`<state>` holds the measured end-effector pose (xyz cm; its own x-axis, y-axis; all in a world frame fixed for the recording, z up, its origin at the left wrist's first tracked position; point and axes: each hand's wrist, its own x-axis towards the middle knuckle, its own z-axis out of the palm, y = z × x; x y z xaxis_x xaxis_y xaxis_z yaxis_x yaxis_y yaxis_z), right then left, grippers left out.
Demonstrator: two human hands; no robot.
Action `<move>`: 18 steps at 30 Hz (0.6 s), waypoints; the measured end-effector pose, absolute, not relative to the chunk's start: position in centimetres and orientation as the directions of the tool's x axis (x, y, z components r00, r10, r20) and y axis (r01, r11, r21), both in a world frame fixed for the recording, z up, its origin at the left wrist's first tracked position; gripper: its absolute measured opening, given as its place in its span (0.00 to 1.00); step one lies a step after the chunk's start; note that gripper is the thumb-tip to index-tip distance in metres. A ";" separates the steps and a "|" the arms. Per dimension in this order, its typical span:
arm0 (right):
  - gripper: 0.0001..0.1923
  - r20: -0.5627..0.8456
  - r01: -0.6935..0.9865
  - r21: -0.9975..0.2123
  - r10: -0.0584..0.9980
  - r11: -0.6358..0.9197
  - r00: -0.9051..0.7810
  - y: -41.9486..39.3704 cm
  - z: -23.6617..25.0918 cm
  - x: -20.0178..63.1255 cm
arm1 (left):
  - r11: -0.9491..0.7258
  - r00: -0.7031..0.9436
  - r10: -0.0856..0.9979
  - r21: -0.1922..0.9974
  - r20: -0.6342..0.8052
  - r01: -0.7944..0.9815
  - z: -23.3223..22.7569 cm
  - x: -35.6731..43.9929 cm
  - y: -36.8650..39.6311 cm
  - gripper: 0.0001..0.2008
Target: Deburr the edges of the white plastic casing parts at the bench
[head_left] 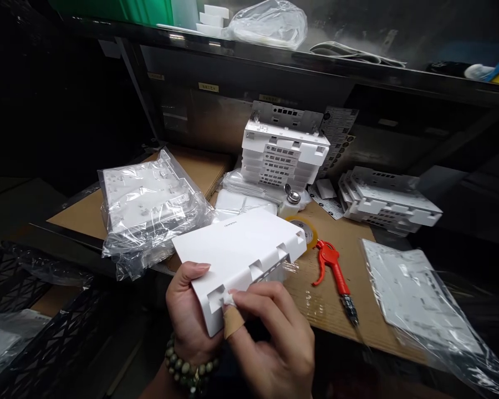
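Observation:
A white plastic housing cover (237, 244) with cut-out slots along its edge is held tilted over the table's front edge. My left hand (191, 310), with a beaded bracelet on the wrist, grips its near left end, thumb on top. Between the thumb and forefinger of my right hand (274, 332) is a small white wad of cloth or tissue (228, 298), pressed at the slot nearest me. A tan wrap covers my right thumb tip. The cover's underside is hidden.
Bagged white covers (149, 194) lie at left, another bagged cover (419, 293) at right. Stacked covers (285, 149) stand at the back, more (391, 199) at back right. A red air gun (332, 266), tape roll (305, 230) and metal-topped dispenser bottle (291, 199) sit on the cardboard.

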<state>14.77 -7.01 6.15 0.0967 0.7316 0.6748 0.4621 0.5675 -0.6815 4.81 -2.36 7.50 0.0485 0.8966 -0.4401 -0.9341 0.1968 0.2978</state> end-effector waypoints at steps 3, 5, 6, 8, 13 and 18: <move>0.09 0.674 0.485 -0.688 0.722 0.540 0.152 -6.8 6.1 14.9 | 0.191 0.040 0.900 0.308 -0.435 -0.932 7.5 4.9 -2.2 0.32; 0.10 0.665 0.484 -0.693 0.732 0.534 0.145 -6.7 5.8 14.7 | 0.191 0.042 0.898 0.301 -0.438 -0.934 7.5 4.9 -2.1 0.32; 0.10 0.666 0.472 -0.694 0.734 0.543 0.135 -6.7 5.7 14.4 | 0.192 0.046 0.897 0.293 -0.440 -0.937 7.5 4.9 -2.2 0.31; 0.10 0.675 0.414 -0.704 0.725 0.577 0.138 -6.9 5.4 14.0 | 0.210 0.065 0.889 0.278 -0.452 -0.937 7.7 4.8 -2.2 0.30; 0.11 0.615 0.279 -0.786 0.740 0.551 0.271 -7.8 5.9 14.7 | 0.228 0.052 0.850 0.276 -0.525 -0.934 8.1 4.3 -1.9 0.28; 0.12 0.583 0.388 -0.770 0.806 0.507 0.102 -7.6 6.6 16.1 | 0.238 0.094 0.868 0.241 -0.488 -0.941 7.7 4.3 -1.4 0.28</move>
